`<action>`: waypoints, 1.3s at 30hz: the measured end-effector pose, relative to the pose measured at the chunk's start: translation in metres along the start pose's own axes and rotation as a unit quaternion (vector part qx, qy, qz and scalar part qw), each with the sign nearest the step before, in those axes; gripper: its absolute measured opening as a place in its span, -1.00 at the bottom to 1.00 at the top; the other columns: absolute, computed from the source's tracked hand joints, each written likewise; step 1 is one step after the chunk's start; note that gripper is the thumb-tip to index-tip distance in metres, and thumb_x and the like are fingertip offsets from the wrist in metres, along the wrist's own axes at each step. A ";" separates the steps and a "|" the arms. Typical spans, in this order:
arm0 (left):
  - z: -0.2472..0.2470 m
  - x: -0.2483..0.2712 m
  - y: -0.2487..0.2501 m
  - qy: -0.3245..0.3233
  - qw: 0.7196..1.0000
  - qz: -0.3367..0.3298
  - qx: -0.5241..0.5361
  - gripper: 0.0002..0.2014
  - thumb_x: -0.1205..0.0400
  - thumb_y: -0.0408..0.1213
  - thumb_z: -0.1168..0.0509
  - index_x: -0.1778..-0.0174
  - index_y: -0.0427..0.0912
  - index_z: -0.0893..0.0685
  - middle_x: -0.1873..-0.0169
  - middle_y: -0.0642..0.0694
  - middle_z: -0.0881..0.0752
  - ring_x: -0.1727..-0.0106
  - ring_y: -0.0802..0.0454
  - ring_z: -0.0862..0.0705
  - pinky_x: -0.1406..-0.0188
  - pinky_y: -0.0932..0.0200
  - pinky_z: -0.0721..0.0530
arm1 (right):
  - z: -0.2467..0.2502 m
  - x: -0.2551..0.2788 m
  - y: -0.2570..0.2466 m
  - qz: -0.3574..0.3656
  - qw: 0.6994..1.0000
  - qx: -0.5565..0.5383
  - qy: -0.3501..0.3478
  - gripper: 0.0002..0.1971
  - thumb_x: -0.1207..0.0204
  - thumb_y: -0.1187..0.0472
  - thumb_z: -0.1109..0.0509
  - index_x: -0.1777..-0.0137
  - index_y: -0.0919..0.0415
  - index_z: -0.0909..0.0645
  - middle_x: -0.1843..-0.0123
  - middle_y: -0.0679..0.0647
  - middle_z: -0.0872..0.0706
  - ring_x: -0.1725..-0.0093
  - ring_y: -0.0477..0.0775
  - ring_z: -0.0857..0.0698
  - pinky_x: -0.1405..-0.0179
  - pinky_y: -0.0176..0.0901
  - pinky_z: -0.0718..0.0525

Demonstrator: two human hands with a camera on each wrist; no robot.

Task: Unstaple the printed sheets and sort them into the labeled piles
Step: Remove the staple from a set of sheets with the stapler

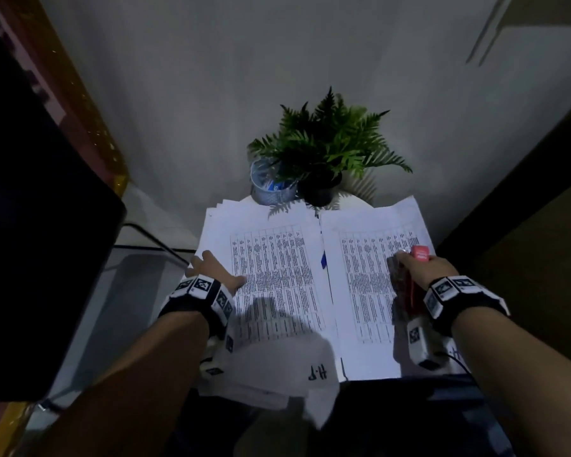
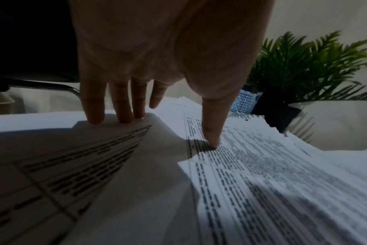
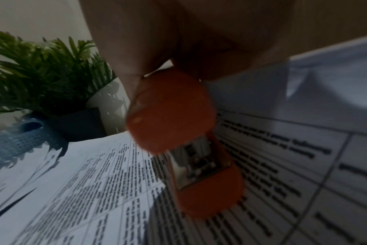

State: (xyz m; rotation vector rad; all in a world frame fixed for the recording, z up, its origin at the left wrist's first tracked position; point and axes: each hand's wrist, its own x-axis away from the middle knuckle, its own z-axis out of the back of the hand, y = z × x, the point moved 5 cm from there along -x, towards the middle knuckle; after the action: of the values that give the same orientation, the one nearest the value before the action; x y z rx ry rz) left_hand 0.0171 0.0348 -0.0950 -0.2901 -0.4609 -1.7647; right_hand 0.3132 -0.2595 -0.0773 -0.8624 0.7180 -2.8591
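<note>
The left hand (image 1: 216,270) lies flat, fingers straight, pinning the left pile of white printed table sheets (image 1: 271,275) steady; the right hand (image 1: 424,268) grips a small orange stapler (image 3: 178,132) above the right pile of sheets (image 1: 363,285), likely readying to pry a staple

Matt paper sheets (image 1: 277,275); glossy plastic stapler (image 3: 170,112)

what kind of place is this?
Likely a small home or office desk corner against a wall: printed sheets in piles, a mesh pen holder beside a potted fern, and an orange stapler in the right hand.
</note>
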 end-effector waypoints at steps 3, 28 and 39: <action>-0.004 -0.010 0.000 -0.008 1.000 0.016 0.013 0.08 -0.25 0.14 -0.59 -0.50 -0.33 -0.17 -0.46 -0.36 -0.35 -0.37 -0.34 -0.50 -0.19 -0.14 -0.61 | -0.004 -0.006 0.001 -0.011 1.000 0.017 -0.009 -0.29 -0.49 -0.29 -0.26 -0.29 0.37 -0.60 -0.28 0.38 -0.63 -0.24 0.33 -0.62 -0.27 -0.03 -0.54; 0.066 0.089 -0.041 0.129 0.814 -0.261 0.503 -0.88 -0.31 -0.20 -0.62 0.40 -0.04 -0.79 -0.30 0.44 -0.47 -0.34 0.25 -0.48 -0.35 0.00 -0.50 | -0.045 0.130 -0.094 0.258 0.922 -0.248 -0.149 -0.67 -0.36 -0.16 -0.50 0.07 0.08 -0.67 -0.25 0.10 -0.64 -0.14 -0.17 -0.70 -0.12 -0.35 -0.56; 0.125 0.137 -0.018 0.188 0.828 -0.289 0.442 -0.44 -0.24 0.10 -0.54 -0.06 0.17 -0.43 -0.15 0.04 -0.50 -0.19 0.01 -0.51 -0.21 0.12 -0.50 | 0.027 0.158 -0.121 0.284 0.868 -0.383 -0.141 -0.73 -0.53 -0.08 -0.36 0.17 0.13 -0.58 0.44 0.08 -0.72 0.64 -0.05 -0.63 0.66 -0.35 -0.53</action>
State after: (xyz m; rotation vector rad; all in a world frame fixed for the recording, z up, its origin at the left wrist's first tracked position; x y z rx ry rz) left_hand -0.0393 -0.0237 0.0724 0.9317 -1.0879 -1.9009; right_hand 0.2025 -0.1945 0.0774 -0.8896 1.7521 -1.8472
